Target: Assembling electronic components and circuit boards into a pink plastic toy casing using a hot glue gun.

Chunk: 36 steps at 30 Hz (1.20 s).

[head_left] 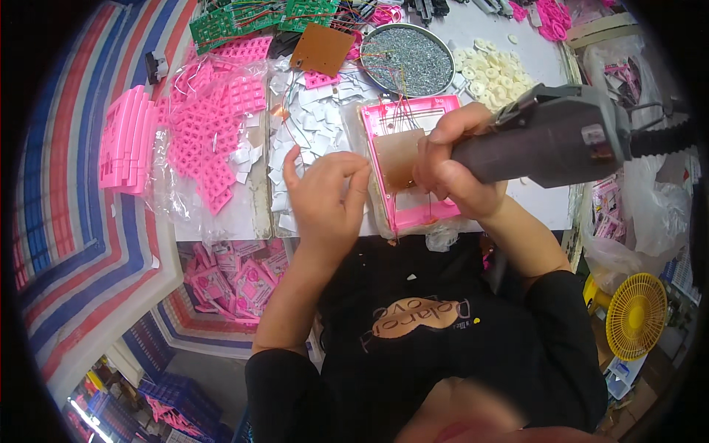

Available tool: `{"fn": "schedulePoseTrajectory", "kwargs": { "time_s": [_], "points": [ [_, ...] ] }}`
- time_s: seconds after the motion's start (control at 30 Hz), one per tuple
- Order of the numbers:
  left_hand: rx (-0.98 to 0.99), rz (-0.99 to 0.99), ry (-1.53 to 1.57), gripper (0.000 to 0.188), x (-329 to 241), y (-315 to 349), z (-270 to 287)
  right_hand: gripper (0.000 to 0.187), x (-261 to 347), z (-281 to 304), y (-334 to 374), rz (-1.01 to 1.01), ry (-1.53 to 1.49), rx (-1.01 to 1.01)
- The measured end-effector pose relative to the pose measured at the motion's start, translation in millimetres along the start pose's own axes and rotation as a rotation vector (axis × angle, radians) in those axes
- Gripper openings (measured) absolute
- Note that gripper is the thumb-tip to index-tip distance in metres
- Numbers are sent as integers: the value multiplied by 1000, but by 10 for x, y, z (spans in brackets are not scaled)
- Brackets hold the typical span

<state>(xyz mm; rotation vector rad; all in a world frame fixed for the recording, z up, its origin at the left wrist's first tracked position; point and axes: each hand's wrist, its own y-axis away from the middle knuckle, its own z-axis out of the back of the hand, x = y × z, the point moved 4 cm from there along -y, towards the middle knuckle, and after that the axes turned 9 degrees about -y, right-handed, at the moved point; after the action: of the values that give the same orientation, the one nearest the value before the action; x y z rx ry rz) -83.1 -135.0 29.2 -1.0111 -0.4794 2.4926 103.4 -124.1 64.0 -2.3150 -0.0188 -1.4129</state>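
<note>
In front of me lies a pink plastic housing [432, 213] with a brown circuit board [397, 156] on it and thin wires running up from the board. My right hand [469, 166] is wrapped round a dark grey power screwdriver [543, 144], lying nearly sideways with its cord end to the right. Its tip is hidden behind my fingers over the board. At the housing's left edge, my left hand [325, 203] has thumb and forefinger pinched together, the other fingers bent or raised. Whatever sits in that pinch is too small to make out.
Beyond the housing stands a round tin [453, 65] of small screws, beside white round parts [495, 74]. Leftward lie white square pieces [314, 122], pink keypad pieces [203, 140] and stacked pink panels [124, 144]. Green circuit boards [236, 26] are at the back, a yellow fan [636, 316] lower right.
</note>
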Motion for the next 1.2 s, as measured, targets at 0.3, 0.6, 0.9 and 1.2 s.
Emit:
{"fn": "schedulePoseTrajectory", "kwargs": {
  "time_s": [0.3,0.6,0.9,1.2],
  "points": [
    [69,-28,4,19,-80,20,-26,26,67,-70,13,-108,537,330],
    [37,-123,-39,13,-228,88,-108,36,172,-182,-181,32,-127,156],
    [-12,-145,-16,20,-187,126,-92,35,103,-245,-116,-16,-157,89],
    [160,66,-52,32,-92,412,67,28,-253,-66,-400,-75,-62,-6]
  ]
}}
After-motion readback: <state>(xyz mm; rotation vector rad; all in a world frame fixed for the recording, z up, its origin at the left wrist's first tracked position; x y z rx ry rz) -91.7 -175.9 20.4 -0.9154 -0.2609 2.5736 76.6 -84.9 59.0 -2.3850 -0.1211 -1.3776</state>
